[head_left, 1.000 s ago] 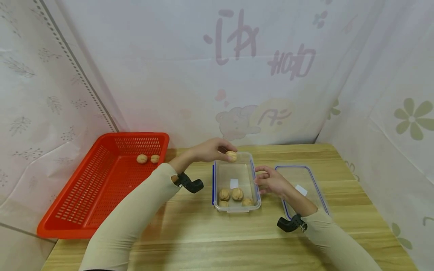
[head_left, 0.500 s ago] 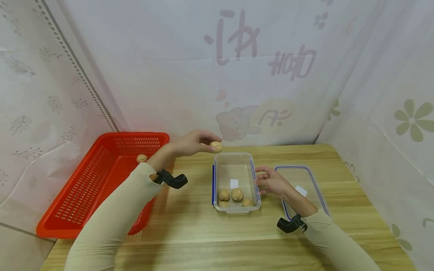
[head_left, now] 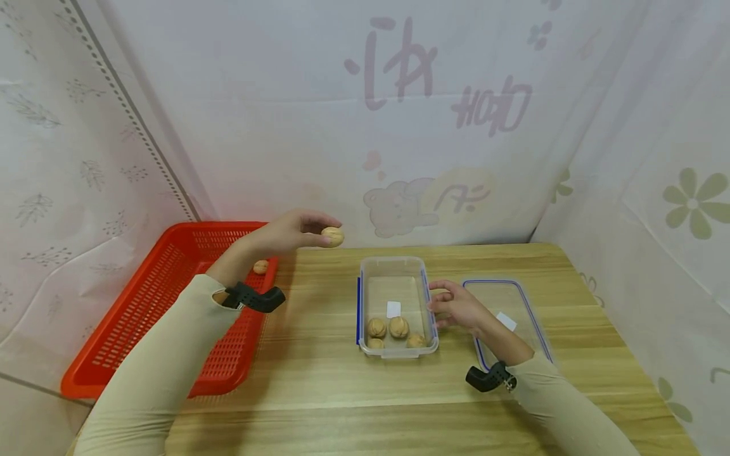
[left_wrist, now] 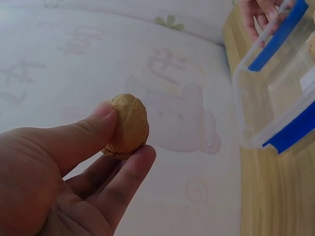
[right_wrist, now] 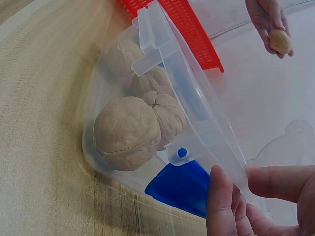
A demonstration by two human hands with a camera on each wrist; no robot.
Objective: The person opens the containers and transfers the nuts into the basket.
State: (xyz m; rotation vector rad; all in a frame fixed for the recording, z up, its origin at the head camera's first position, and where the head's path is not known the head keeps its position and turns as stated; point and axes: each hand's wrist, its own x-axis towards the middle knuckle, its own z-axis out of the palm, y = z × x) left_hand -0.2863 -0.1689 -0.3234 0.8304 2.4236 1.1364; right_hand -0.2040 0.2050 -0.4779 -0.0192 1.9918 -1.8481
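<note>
My left hand (head_left: 291,231) pinches a walnut (head_left: 332,237) between thumb and fingertips, raised above the back of the table, between the basket and the box. In the left wrist view the walnut (left_wrist: 129,123) shows against the pale curtain. A clear plastic storage box (head_left: 390,288) with blue side clips stands without its lid in mid-table. Several walnuts (head_left: 399,327) lie at its near end. My right hand (head_left: 459,308) holds the box's right rim; in the right wrist view the thumb (right_wrist: 275,182) and fingers stand on either side of that wall.
To the left is a red perforated basket (head_left: 128,316), with a walnut (head_left: 260,266) at its far right corner; my left forearm covers part of it. The blue-edged lid (head_left: 502,294) lies right of the box, partly under my right arm. Curtains enclose the table.
My left hand has moved left and up with its walnut, from over the box's far end to beyond its left side. The right hand and box have stayed put.
</note>
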